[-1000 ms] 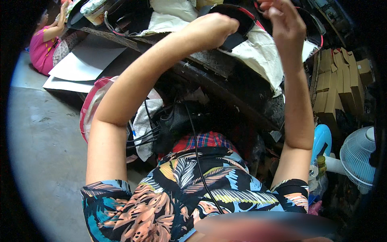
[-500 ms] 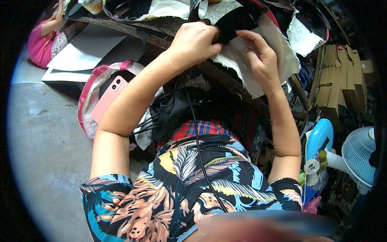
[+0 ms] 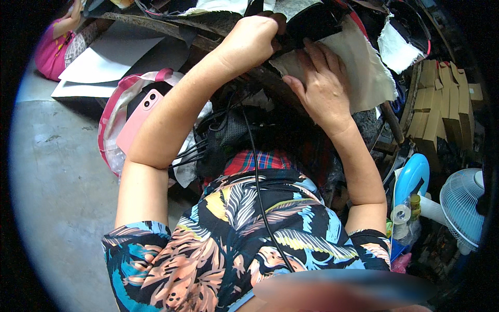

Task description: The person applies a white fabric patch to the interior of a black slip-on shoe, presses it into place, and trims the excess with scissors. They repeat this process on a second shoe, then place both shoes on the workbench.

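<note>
My left hand (image 3: 253, 40) is at the far edge of the work surface, its fingers curled closed. What they grip is hidden behind the hand; dark material shows around it. To its right, my right hand (image 3: 326, 86) lies with fingers stretched out and thumb apart. It rests on a cream cloth piece (image 3: 366, 78) with a frayed edge, a black part and a red edging strip. Another frayed white cloth piece (image 3: 397, 47) with black and red edging lies farther right.
Below the wooden bench edge (image 3: 150, 27), a pink phone (image 3: 136, 125) sits in a pink-rimmed bag (image 3: 106, 135). White sheets (image 3: 106, 60) lie at the left, near another person (image 3: 52, 54). At the right are folded cardboard boxes (image 3: 431, 112) and a fan (image 3: 462, 203). A black cable (image 3: 257, 187) hangs in front.
My right hand has gone from half-curled fingers to flat and spread on the cream cloth, which has shifted slightly rightward. My left hand has moved a little farther away, still closed.
</note>
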Action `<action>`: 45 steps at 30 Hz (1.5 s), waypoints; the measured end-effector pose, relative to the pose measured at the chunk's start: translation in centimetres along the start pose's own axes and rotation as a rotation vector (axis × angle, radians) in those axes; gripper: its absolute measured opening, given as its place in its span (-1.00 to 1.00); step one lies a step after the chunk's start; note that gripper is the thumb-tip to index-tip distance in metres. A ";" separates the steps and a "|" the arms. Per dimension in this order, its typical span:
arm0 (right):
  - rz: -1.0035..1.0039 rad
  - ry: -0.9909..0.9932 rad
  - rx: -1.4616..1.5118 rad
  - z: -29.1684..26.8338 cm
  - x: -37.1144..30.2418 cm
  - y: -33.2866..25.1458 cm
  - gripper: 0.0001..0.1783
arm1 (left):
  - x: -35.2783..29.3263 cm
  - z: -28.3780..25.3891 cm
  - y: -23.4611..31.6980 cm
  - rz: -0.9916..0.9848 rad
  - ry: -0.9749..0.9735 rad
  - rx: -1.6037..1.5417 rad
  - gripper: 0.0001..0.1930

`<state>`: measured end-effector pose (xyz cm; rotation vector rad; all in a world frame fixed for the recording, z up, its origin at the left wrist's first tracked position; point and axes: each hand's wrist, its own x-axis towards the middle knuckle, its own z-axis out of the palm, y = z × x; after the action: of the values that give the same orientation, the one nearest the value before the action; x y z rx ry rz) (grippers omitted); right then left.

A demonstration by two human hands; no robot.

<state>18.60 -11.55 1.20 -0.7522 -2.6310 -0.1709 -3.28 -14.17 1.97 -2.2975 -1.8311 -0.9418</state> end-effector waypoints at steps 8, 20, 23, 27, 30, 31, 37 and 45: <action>-0.161 0.017 0.229 -0.1 0.3 -0.6 -0.41 | 0.1 0.1 -0.6 -0.076 -0.075 -0.134 -0.74; 0.040 0.007 0.193 0.9 2.1 0.2 -0.45 | -0.3 -0.7 -0.2 -0.057 -0.118 -0.168 -0.63; -0.032 0.035 0.204 0.8 2.0 0.3 -0.45 | -0.2 -0.7 -0.2 -0.077 -0.104 -0.227 -0.62; -0.119 0.035 0.209 0.7 1.6 0.2 -0.48 | -0.1 -0.6 -0.2 -0.160 -0.126 -0.262 -0.61; -0.145 0.037 0.202 0.5 1.3 -0.2 -0.56 | -0.5 -0.4 0.0 -0.103 -0.099 -0.266 -0.61; -0.126 0.038 0.277 0.3 1.3 -0.1 -0.59 | -0.6 -0.3 0.1 -0.072 -0.087 -0.257 -0.61; 0.083 0.023 0.679 -1.6 0.9 2.3 -0.68 | -0.8 0.2 0.2 -0.079 -0.089 -0.232 -0.60; -0.058 0.180 0.293 -0.2 0.6 2.7 -0.63 | -0.8 -0.2 0.4 -0.076 -0.081 -0.209 -0.64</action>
<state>19.58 -9.03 1.64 -0.5356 -2.4346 0.1236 -3.09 -15.05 1.90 -2.4337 -1.9500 -1.1166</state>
